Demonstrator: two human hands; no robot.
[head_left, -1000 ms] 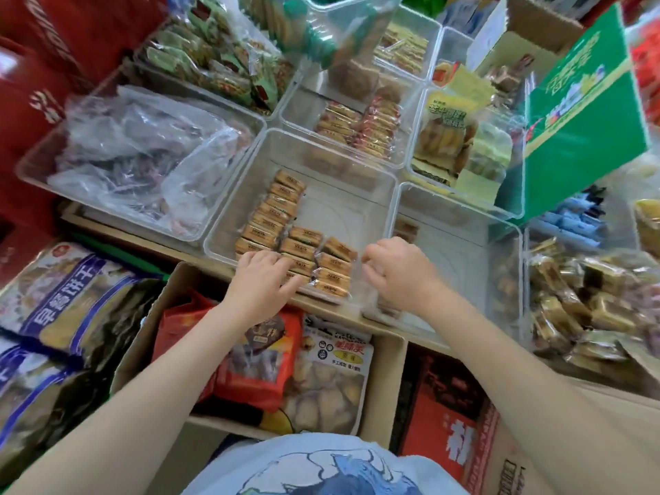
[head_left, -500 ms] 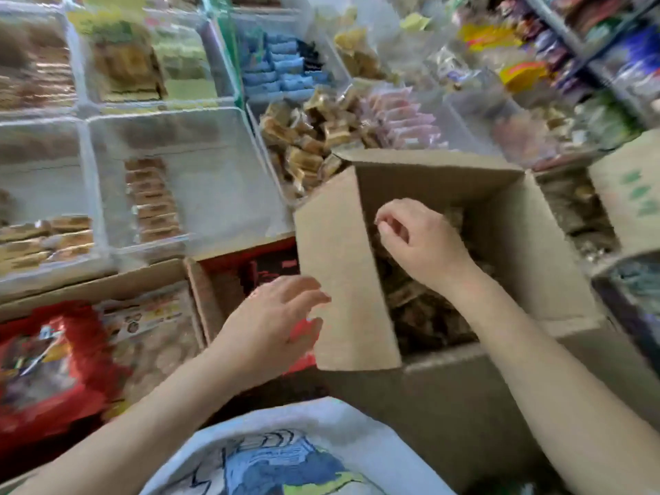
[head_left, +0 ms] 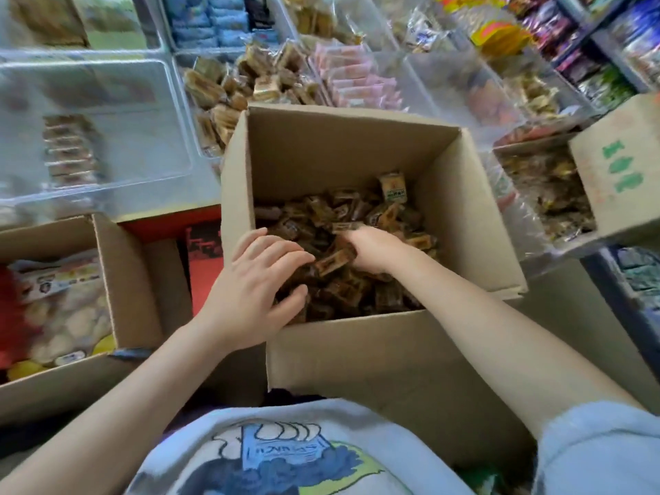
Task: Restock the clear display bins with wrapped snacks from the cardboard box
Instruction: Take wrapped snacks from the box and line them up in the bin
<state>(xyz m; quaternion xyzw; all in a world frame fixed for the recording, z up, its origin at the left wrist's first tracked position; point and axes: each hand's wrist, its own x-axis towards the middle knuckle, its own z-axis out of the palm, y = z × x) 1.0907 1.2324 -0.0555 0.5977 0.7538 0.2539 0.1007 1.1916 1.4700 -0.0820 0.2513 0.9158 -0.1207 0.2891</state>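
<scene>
Leftmost, a clear hard-plastic display bin (head_left: 107, 144) holds one blurred row of wrapped bars, and to its right the plain corrugated cardboard box (head_left: 357, 351) stands open, part-filled with crinkly brown wrapped snacks (head_left: 357, 291). Over the box's near-left corner the left hand (head_left: 250, 291) lies on the heap with fingers loosely spread, gripping nothing. Farther right, the right hand (head_left: 371, 251) digs in, its fingertips buried among wrappers, so whether it clasps any cannot be told.

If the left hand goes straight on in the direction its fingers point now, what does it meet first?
Most likely the right hand: the left hand points rightward across the wrapped snacks in the cardboard box, already touching them. Depth is unclear.
</scene>
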